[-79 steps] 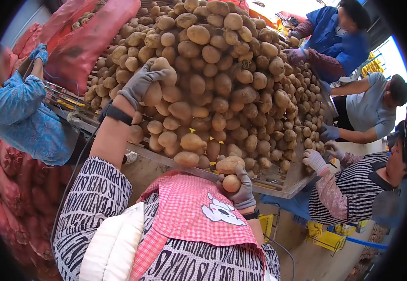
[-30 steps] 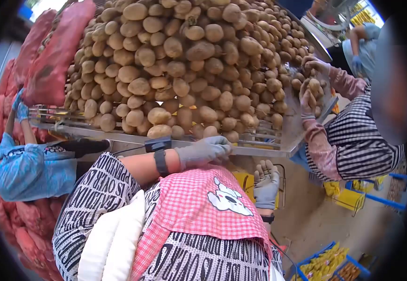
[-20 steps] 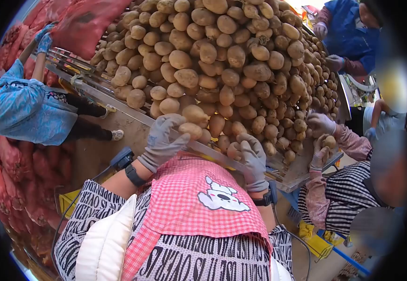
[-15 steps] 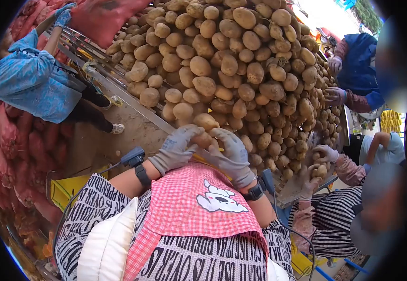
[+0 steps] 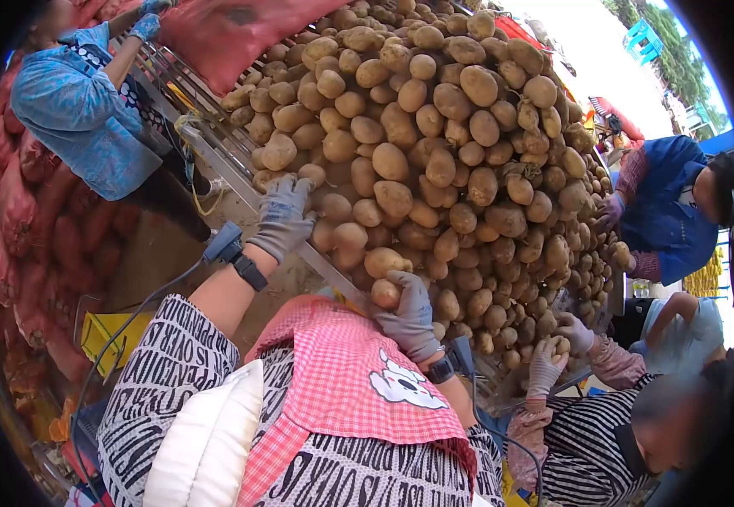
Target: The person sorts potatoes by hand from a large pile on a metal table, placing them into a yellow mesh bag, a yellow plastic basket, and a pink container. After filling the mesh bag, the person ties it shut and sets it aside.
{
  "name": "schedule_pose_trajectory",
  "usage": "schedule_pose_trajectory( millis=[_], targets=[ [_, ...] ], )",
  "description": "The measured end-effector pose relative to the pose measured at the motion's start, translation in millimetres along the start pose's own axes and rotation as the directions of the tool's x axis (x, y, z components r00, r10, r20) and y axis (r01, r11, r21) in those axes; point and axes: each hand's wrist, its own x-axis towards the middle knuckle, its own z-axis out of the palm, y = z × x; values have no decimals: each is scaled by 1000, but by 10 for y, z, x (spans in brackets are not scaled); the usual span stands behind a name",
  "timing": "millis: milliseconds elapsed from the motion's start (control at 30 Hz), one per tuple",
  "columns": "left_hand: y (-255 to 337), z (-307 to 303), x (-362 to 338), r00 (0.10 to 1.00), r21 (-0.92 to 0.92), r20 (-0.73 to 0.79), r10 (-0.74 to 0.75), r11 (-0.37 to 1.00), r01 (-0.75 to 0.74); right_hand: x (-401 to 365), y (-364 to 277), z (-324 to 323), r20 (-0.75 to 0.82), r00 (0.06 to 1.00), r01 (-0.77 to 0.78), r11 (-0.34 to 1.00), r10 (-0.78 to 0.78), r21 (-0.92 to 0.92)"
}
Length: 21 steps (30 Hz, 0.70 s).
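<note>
A large heap of brown potatoes (image 5: 392, 160) lies on the sorting rack in front of me. My left hand (image 5: 284, 218), in a grey glove, reaches over the rack's metal edge at the heap's left side. Its fingers are stretched out, with a potato (image 5: 311, 175) by the fingertips. My right hand (image 5: 411, 319), also gloved in grey, is closed around a reddish-brown potato (image 5: 386, 294) at the near edge of the heap. Just beyond that sits a larger yellowish potato (image 5: 386, 263).
A metal rail (image 5: 329, 269) borders the heap on my side. Red net sacks (image 5: 21, 207) are piled at the left, near a person in a blue patterned jacket (image 5: 88, 110). A yellow crate (image 5: 103, 338) stands low left. Co-workers' gloved hands (image 5: 549, 365) handle potatoes at the right.
My hands have moved apart from around a potato. The left reached forward and left to the heap's edge; the right stays near the rail with a potato. The view has shifted slightly.
</note>
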Motion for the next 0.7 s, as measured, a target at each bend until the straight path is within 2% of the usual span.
schedule_pose_trajectory(
  millis=[33, 67, 100, 133, 167, 200, 233, 267, 300, 333, 367, 400, 433, 467, 500, 567, 600, 633, 667, 700],
  targets=[
    [5, -12, 4, 1000, -3, -4, 2, 1000, -2, -18, -4, -31, 0, 991, -135, 984, 136, 115],
    [-12, -114, 17, 997, -278, 22, -69, 958, 72, -47, -64, -29, 21, 966, -245, 897, 256, 367],
    [-17, -145, 58, 990, -531, 54, -127, 836, 136, -62, -46, -60, 10, 967, -239, 900, 254, 365],
    [-108, -26, 109, 922, -901, 361, -142, 201, 384, -91, -26, -105, 68, 927, -326, 705, 368, 630],
    [-96, 59, 137, 922, -902, 363, -133, 199, 384, -163, 2, -163, 164, 876, -375, 428, 453, 822],
    [27, -21, 227, 936, -928, 336, -106, 130, 348, -205, 82, -188, 202, 884, -333, 267, 422, 904],
    [171, -135, 356, 949, -949, 306, -83, 59, 311, -199, 71, -203, 200, 883, -334, 270, 424, 903],
    [384, -292, 663, 860, -855, 509, -25, 96, 509, -154, 62, -231, 237, 849, -281, 25, 473, 959],
    [510, -337, 862, 856, -852, 516, -19, 97, 515, -120, -11, -275, 291, 808, -197, -230, 513, 953],
    [610, -323, 1010, 961, -818, 224, 161, 567, 95, -47, -37, -314, 337, 730, -192, -295, 595, 936],
    [720, -315, 1092, 893, -478, 21, 450, 789, -386, 4, -23, -348, 333, 729, -190, -290, 599, 938],
    [863, -325, 1131, 893, -481, 18, 450, 787, -387, 46, -2, -403, 328, 727, -282, -174, 603, 944],
    [997, -340, 1180, 854, -249, 263, 449, 887, -389, 111, 13, -441, 322, 728, -368, -52, 605, 928],
    [1094, -353, 1221, 793, 3, 487, 366, 907, -420, 197, 54, -409, 200, 740, -373, 144, 642, 917],
    [1151, -366, 1246, 795, 3, 482, 367, 907, -421, 332, -40, -455, 196, 743, -370, 149, 640, 917],
    [1213, -391, 1237, 796, 60, 535, 283, 927, -370, 637, -321, -584, 98, 851, -459, 642, 515, 614],
    [1215, -385, 1226, 796, 63, 535, 282, 927, -371, 793, -316, -564, 98, 852, -457, 642, 514, 616],
    [1205, -363, 1214, 819, 49, 506, 270, 939, -340, 960, -302, -536, -76, 940, -304, 916, 334, 260],
    [1186, -343, 1183, 842, 34, 476, 255, 951, -307, 1095, -300, -499, -152, 985, -110, 980, 84, -169],
    [1148, -295, 1144, 844, 36, 474, 253, 952, -305, 1205, -272, -439, -151, 985, -106, 980, 80, -168]
  ],
)
